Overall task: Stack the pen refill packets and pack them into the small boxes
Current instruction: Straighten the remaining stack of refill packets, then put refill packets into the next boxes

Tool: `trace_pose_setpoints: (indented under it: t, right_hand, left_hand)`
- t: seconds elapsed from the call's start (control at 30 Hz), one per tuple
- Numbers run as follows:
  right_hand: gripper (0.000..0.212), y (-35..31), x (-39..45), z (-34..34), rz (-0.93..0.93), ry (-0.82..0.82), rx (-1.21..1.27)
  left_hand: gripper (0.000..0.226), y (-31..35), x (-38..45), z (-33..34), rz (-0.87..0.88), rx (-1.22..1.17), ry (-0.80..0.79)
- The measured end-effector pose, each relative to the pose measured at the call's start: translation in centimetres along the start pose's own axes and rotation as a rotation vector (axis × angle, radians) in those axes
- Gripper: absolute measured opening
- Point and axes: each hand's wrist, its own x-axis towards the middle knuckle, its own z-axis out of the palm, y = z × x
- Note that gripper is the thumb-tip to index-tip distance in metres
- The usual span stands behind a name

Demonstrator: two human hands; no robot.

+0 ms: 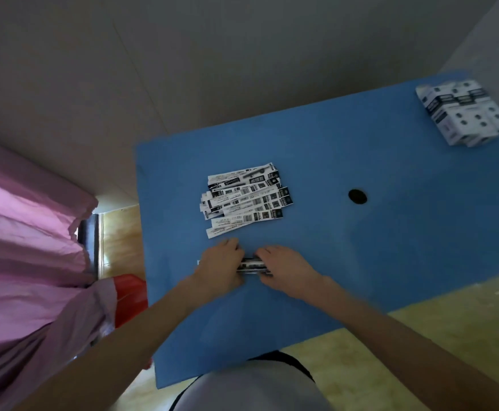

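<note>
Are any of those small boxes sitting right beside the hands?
No, the small boxes sit at the table's far right corner, well away from both hands.

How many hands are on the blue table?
2. The left hand and right hand sit side by side near the table's front edge, both gripping one stack of refill packets between them. None look hidden.

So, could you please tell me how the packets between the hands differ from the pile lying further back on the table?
The held packets are squared into a tight bundle, while the loose pile is fanned out, its packets overlapping at slightly different angles. The left hand and right hand grip the held packets at their ends; nothing touches the loose pile. The held packets sit nearer the person. Both show black-and-white print and sit over the blue table.
</note>
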Motion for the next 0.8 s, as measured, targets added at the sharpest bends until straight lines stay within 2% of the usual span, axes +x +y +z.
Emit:
trace_pose_setpoints:
  t: [0.13,0.3,0.4,0.47,0.53,0.67,0.8]
  right_hand:
    - [0.030,-1.6,-2.2,0.8,0.055,0.034,-0.038]
    - [0.036,-3.4,-4.3,1.4,0.103,0.102,-0.096]
    - [0.026,-4.0,-5.7,2.1,0.166,0.156,-0.157]
    - [0.021,-4.3,-6.3,2.2,0.176,0.137,-0.177]
    - [0.021,-4.3,-6.8,2.0,0.194,0.073,-0.129]
    - [0.025,-3.4,-8.6,0.5,0.273,0.019,-0.021]
    - [0.029,-0.7,-11.6,-1.6,0.299,0.113,0.030]
  left_hand:
    - [0.026,0.1,-1.5,1.0,0.077,-0.051,-0.008]
    - [0.028,-0.1,-3.5,1.8,0.181,-0.044,0.008]
    - [0.023,-1.0,-4.6,2.4,0.213,-0.086,0.038]
    - [0.019,-1.1,-5.0,2.7,0.199,-0.137,0.041]
    - [0.019,-0.5,-5.2,2.0,0.159,-0.173,-0.053]
    - [0.021,1.8,-4.4,0.6,0.161,-0.336,-0.362]
    - [0.033,5.9,-3.3,-0.3,0.135,-0.557,-0.404]
